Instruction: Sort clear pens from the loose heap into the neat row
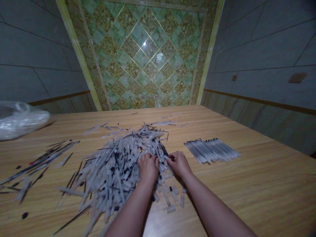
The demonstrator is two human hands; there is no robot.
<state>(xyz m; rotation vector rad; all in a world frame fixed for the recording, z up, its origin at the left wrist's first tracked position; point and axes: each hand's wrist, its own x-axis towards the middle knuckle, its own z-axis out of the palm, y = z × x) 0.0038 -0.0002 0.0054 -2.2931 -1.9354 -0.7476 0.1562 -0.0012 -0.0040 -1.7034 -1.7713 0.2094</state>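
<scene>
On the wooden tabletop (259,187), a big messy heap of clear tubes and thin black sticks (118,168) lies in front of the person. To the right, well apart from the heap, pen-like sticks lie side by side in a neat row (212,150), their dark ends pointing the same way, maybe so they don't get mixed up with the mess. The heap is close, perhaps so both hands can reach it easily. Both arms (212,205) stretch forward. The left hand (148,166) rests palm down on the heap with its fingers bent; I can't tell if it holds anything. The right hand (179,162) curls at the heap's right edge, thumb and finger close together, but it's too blurry to tell if it grips a tube.
</scene>
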